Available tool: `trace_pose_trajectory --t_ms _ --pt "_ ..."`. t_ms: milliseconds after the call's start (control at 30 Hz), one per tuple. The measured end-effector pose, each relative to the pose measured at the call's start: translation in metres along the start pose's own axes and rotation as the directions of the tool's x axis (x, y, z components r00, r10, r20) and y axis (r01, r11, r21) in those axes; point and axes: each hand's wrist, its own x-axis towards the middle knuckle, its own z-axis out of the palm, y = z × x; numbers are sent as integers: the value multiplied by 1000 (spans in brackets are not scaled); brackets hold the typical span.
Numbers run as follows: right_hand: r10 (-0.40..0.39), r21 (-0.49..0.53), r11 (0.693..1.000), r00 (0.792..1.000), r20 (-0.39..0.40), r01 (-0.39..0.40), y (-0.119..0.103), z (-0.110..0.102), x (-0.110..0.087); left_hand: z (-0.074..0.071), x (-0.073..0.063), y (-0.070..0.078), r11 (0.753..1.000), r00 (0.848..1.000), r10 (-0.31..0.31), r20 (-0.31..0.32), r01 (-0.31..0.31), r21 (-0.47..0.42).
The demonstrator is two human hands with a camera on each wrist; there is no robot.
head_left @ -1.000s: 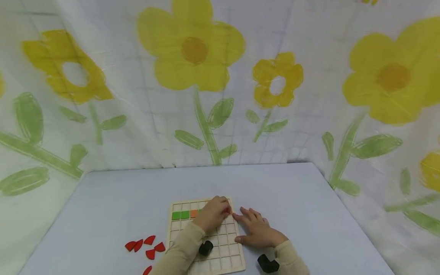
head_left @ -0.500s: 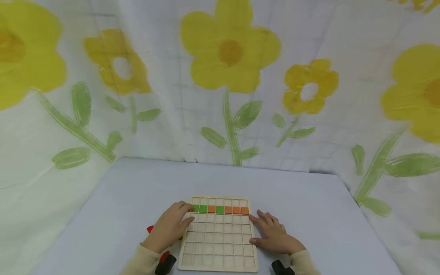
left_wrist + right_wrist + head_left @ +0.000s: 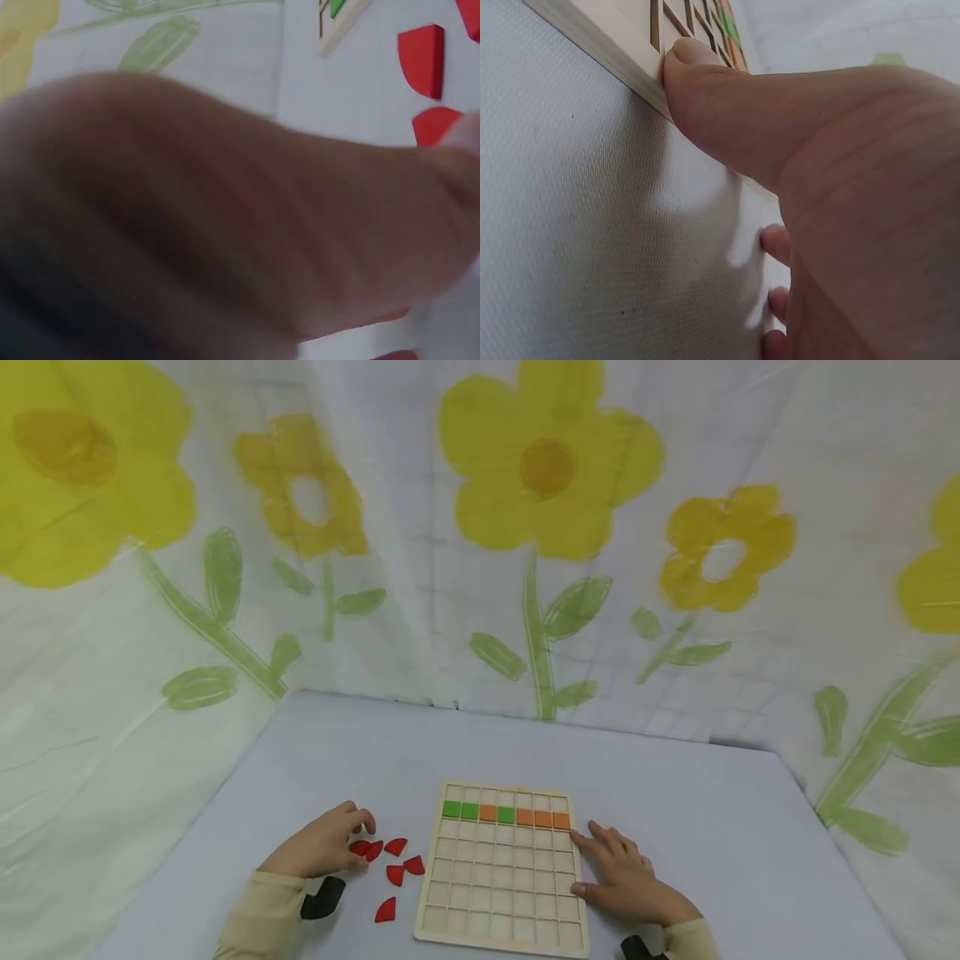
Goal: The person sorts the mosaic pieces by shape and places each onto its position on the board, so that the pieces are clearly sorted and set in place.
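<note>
Several red quarter-circle pieces (image 3: 394, 875) lie on the table left of a wooden grid board (image 3: 480, 897). My left hand (image 3: 318, 843) is over the leftmost red pieces, two of which show between its thumb and bent index finger. In the left wrist view the thumb covers much of the picture, with its tip by a red piece (image 3: 433, 126); whether it touches cannot be told. The board's second row holds green squares (image 3: 469, 811) and orange squares (image 3: 543, 819). My right hand (image 3: 626, 881) rests at the board's right edge, fingers spread, thumb touching the rim (image 3: 641, 82).
A white table (image 3: 405, 739) lies under everything. Behind it hangs a pale cloth (image 3: 420, 610) printed with yellow flowers. Each wrist carries a black device (image 3: 322, 898) near the sleeve cuff.
My left hand has left the orange square at the row's right end and moved left to the red pieces. The row now shows in full. My right hand stays at the board's edge; the view has shifted.
</note>
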Motion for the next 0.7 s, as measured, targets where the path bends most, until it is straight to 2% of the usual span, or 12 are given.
trace_pose_trajectory --t_ms 100,300,467,700 --pt "4 -13 1000 1000 -7 -4 1 -4 -3 1 3 0 999 999 -18 27 19 -36" --pt "-10 -17 1000 1000 -22 10 3 -10 -4 4 12 -2 1000 1000 -10 18 9 19" --pt "-26 -14 1000 1000 -4 26 5 -7 -2 6 9 -6 997 998 -62 33 63 -33" --pt "-21 -6 1000 1000 6 21 4 -2 0 5 5 -16 994 999 -2 53 8 -106"
